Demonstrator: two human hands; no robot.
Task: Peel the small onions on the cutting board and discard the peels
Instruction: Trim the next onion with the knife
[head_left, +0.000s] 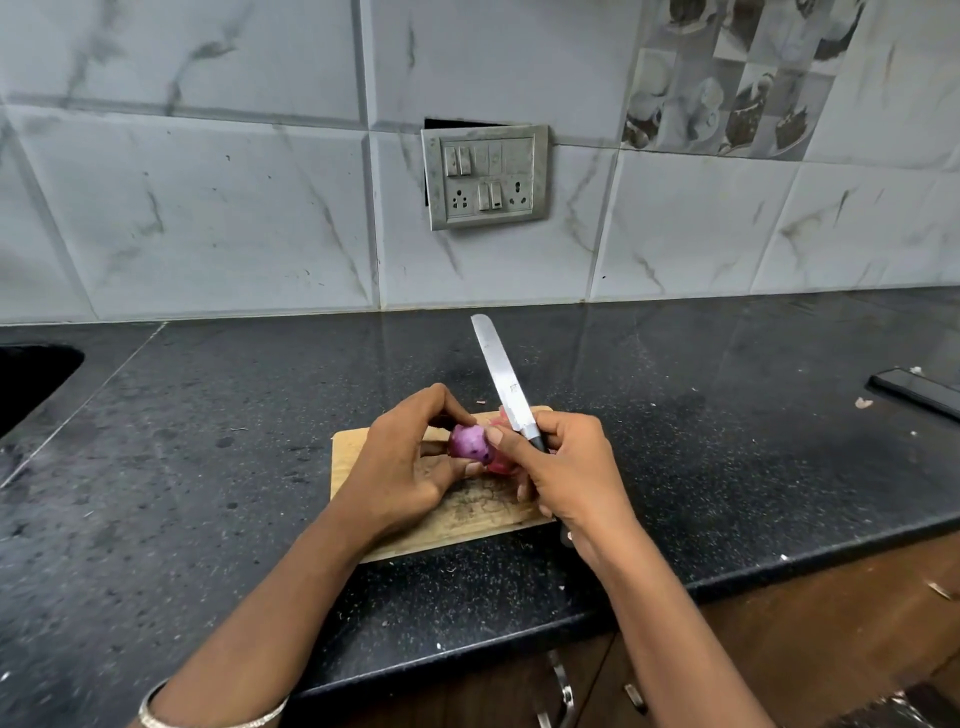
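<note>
A small purple onion (469, 441) is held just above the wooden cutting board (457, 519), pinched in the fingers of my left hand (402, 467). My right hand (566, 467) grips a knife (501, 379) by its dark handle, blade pointing up and away toward the wall. The right thumb touches the onion's right side. Reddish peel or another onion (500, 462) shows between the two hands, mostly hidden.
The board lies on a black speckled counter (208, 467) near its front edge. A sink (31, 384) opens at the far left. A flat black object (914, 389) lies at the right. Small peel scraps (863, 402) dot the counter. A socket panel (485, 176) is on the tiled wall.
</note>
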